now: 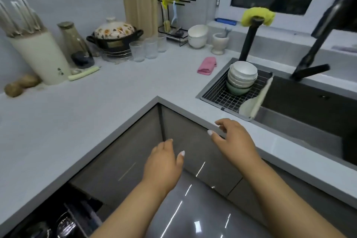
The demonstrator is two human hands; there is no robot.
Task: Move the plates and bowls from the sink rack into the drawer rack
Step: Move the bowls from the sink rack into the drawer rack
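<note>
White counter [81, 121] wraps an L-shaped kitchen corner, with grey cabinet fronts below. At right, the sink [309, 114] holds a wire rack [218, 94] along its left edge; a stack of bowls [241, 78] sits in the rack, white ones over a green one, and a pale plate [257, 100] leans on edge at the rack's right side. Low at left, the drawer rack [63, 220] shows dark and open under the counter. Both hands hang empty with loosely spread fingers: left hand [164, 166] before the cabinets, right hand [233, 141] at the counter's edge. A pink cloth [206, 64] lies near the sink.
</note>
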